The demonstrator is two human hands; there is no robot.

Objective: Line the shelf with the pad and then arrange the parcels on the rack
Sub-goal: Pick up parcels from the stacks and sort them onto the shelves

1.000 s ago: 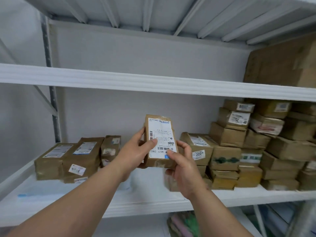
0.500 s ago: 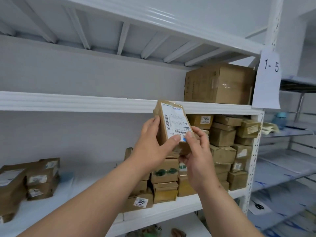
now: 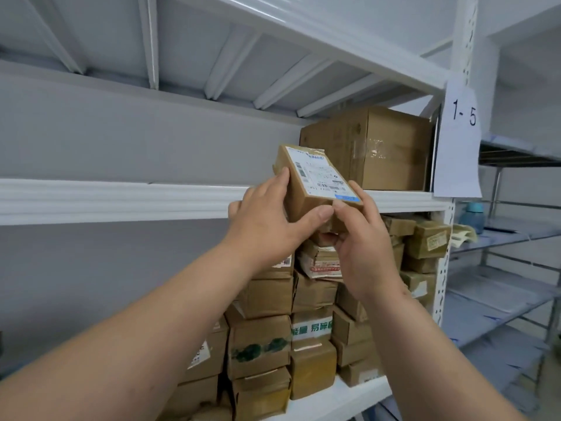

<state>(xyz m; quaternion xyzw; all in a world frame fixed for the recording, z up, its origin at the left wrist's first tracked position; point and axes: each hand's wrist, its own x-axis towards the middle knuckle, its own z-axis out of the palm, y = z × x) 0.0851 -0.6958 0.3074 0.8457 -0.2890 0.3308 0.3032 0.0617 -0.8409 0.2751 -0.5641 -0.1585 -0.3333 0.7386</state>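
Item: small labelled cardboard parcel (image 3: pixel 315 180), raised in front of the upper shelf edge (image 3: pixel 121 199).
Left hand (image 3: pixel 267 226): grasps its left side.
Right hand (image 3: pixel 361 238): grasps its lower right corner.
Handling: likely light, stiff; tape possibly slick; hold by opposite edges.

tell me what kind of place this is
Likely a parcel storeroom or courier depot: white metal racking, stacks of taped brown parcels with shipping labels, and a paper bay sign reading 1-5 on the upright.
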